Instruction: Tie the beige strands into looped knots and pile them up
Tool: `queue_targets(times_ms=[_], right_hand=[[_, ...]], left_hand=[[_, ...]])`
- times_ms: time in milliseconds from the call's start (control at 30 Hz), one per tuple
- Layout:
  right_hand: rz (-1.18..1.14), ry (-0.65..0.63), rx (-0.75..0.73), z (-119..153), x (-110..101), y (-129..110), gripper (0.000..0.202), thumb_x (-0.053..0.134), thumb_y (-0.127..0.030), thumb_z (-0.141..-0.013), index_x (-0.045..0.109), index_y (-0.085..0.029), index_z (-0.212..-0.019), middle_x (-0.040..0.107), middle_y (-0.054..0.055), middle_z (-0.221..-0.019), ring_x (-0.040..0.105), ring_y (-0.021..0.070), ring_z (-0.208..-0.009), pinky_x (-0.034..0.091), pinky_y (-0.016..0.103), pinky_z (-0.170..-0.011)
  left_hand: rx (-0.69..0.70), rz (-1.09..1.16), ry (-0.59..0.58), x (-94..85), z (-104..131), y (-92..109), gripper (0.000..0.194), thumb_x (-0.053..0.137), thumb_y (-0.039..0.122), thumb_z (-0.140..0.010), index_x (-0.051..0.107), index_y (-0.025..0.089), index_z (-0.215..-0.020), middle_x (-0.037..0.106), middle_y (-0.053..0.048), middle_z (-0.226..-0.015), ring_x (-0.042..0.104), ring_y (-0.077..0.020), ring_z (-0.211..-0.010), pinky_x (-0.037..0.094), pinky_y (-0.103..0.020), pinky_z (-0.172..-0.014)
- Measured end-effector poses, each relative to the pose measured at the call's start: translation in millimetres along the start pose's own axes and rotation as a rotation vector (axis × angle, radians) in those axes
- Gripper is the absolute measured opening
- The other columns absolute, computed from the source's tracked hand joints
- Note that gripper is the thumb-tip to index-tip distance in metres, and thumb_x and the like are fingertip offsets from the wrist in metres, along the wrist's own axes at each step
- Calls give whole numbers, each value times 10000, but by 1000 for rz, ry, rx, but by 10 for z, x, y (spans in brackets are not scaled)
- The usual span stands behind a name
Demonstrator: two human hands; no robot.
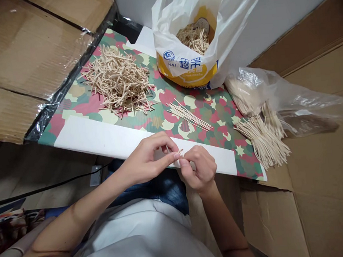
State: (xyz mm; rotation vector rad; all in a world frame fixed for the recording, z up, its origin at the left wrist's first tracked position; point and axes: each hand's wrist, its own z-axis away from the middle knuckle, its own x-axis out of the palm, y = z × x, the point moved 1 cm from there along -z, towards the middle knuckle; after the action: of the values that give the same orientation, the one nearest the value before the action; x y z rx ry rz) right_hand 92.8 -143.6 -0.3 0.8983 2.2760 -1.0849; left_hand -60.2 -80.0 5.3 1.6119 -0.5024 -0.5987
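Close together over the white front strip of the board, my left hand [152, 156] and my right hand [199, 168] pinch a small bent pale strand [181, 152] between thumbs and fingertips. Most of the strand is hidden by the fingers. Beyond them lies a loose row of thin pale strands [190, 117], straight and side by side. Further back on the left is a big heap of short, bent or knotted pale strands [119, 83]. A bundle of long pale strands [264, 142] rests at the right edge of the board.
The board [79, 98] has a camouflage pattern. At its back stands an open white and yellow plastic bag [192, 68] with more short strands inside. A clear plastic bag [295, 97] lies to the right. Cardboard boxes [26, 49] flank the left, and more cardboard [324, 163] the right.
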Motion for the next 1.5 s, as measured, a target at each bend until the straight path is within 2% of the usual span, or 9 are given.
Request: queue_targets(times_ms=[67, 167, 300, 467, 733, 1033, 1267, 1367, 1500], right_hand=[[164, -116, -194, -38, -61, 19, 149, 483, -131, -807, 467, -215, -685, 477, -8, -539, 389, 147, -520, 262, 320, -537], [205, -301, -255, -122, -139, 54, 173, 486, -131, -805, 452, -208, -654, 445, -15, -521, 363, 142, -520, 235, 314, -528], [-20, -467, -116, -219, -170, 94, 208, 442, -143, -830, 416, -209, -634, 415, -29, -535, 349, 122, -518, 278, 274, -533], [-273, -556, 54, -251, -141, 164, 187, 468, -179, -840, 436, -202, -657, 432, -36, -578, 396, 99, -533, 315, 228, -538], [-272, -635, 212, -245, -117, 211, 172, 498, -217, -829, 483, -188, -660, 476, -49, -589, 385, 76, -513, 310, 206, -530], [-309, -616, 430, -221, -121, 205, 134, 549, -291, -820, 478, -201, -753, 490, -55, -607, 435, 80, -513, 332, 194, -494], [-289, -547, 386, -245, -179, 111, 155, 529, -253, -837, 471, -200, -704, 496, -43, -603, 433, 82, -513, 334, 205, -491], [-302, -494, 428, -242, -176, 108, 170, 527, -250, -837, 460, -200, -689, 497, -44, -592, 426, 79, -492, 333, 210, -485], [-427, -458, 594, -214, -142, 140, 172, 532, -279, -840, 456, -203, -706, 519, -46, -581, 456, 85, -481, 353, 215, -478]], left_hand=[[2, -151, -78, -37, -10, 42, 129, 577, 254, -814, 613, 135, -779, 586, -12, -716, 513, -118, -679, 406, -225, -655], [-14, -347, -207, -98, -43, 106, 130, 524, 233, -828, 612, 146, -789, 599, -6, -701, 515, -119, -647, 373, -220, -615], [39, -513, -331, -169, -100, 188, 90, 510, 204, -818, 587, 164, -795, 586, 3, -700, 495, -120, -626, 312, -214, -565], [126, -606, -411, -200, -143, 233, 136, 485, 205, -843, 526, 166, -719, 550, -1, -686, 483, -125, -636, 285, -222, -565], [191, -667, -442, -210, -135, 247, 124, 452, 129, -832, 557, 156, -773, 564, -33, -772, 517, -146, -702, 312, -234, -602], [158, -505, -388, -224, -120, 212, 159, 475, 237, -862, 603, 145, -837, 585, -39, -791, 518, -146, -723, 362, -228, -649], [-103, -64, -434, -178, -174, 46, 284, 479, 356, -868, 596, 108, -793, 520, 0, -642, 449, -98, -596, 342, -195, -540], [-93, -25, -312, -130, -142, -14, 291, 498, 381, -862, 592, 108, -819, 521, -2, -650, 458, -103, -593, 360, -207, -540], [270, -391, 148, -81, -11, -1, 137, 577, 261, -825, 579, 144, -895, 581, -49, -824, 521, -155, -780, 413, -275, -732]])
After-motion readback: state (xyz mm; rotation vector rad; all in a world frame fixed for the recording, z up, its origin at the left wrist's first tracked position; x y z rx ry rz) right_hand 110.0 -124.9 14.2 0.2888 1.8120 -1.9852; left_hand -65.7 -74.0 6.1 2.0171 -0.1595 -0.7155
